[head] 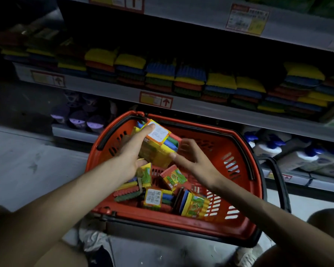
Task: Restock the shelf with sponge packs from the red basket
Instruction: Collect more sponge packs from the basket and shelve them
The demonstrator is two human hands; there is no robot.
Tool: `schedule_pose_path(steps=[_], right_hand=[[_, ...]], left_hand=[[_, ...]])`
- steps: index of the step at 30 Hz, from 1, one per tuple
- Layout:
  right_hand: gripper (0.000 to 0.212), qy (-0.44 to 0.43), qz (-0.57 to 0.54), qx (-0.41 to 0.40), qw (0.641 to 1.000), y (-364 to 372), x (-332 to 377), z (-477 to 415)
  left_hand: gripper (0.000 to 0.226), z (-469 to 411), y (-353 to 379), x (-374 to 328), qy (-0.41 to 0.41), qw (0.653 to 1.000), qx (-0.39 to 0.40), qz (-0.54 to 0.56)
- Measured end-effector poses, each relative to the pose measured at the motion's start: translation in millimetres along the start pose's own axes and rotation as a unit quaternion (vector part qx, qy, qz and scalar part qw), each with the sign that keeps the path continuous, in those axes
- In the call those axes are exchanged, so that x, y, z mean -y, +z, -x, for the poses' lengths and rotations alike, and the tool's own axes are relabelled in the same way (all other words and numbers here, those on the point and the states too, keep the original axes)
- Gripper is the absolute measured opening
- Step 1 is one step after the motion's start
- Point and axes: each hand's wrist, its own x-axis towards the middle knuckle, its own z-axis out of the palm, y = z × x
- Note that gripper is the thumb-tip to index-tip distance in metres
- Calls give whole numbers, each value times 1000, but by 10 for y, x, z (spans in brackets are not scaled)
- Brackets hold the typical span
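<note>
Holding a yellow sponge pack [158,145] above the red basket [237,226], the left hand [132,151] wraps its fingers over the pack's top and side. The right hand [191,158] hovers beside it, fingers spread, thumb touching the pack's lower corner. More packs [193,203] lie in the basket. Stacked sponges [220,83] fill the shelf [201,108] behind.
</note>
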Motion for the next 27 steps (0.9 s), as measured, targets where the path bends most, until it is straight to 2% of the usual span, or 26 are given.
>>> schedule_pose_path(steps=[1,3,5,7,9,12,14,18,20,24,27], right_hand=[[68,11,6,13,1000,8,-37,-24],[61,39,16,46,998,22,-127,-94],[66,87,28,61,994,43,-287,-252],[63,142,108,50,983,68,-579,-501],[48,178,237,60,953,126,-911,-731],[35,226,312,90,919,283,-1361,-910],[43,267,295,72,915,398,-1578,-955],[87,300,282,45,910,539,-1673,-1002],[95,308,274,40,910,550,-1679,-1017],[113,280,363,61,887,519,-1609,-1021],[104,253,427,95,863,490,-1470,-1012]], left_hand=[[88,-46,-59,8,9,1000,-8,-17],[78,-119,-160,12,18,999,-18,-42],[68,-190,-245,21,34,996,-32,-71],[73,-237,-295,36,74,988,-58,-119],[80,-232,-333,49,106,979,-74,-159],[60,-258,-396,43,126,970,-62,-196],[50,-288,-426,41,123,971,-43,-202],[37,-351,-478,30,110,976,-16,-186],[33,-335,-497,5,110,975,-8,-192],[61,-315,-490,-34,94,978,4,-187],[60,-263,-436,-58,95,980,-4,-175]])
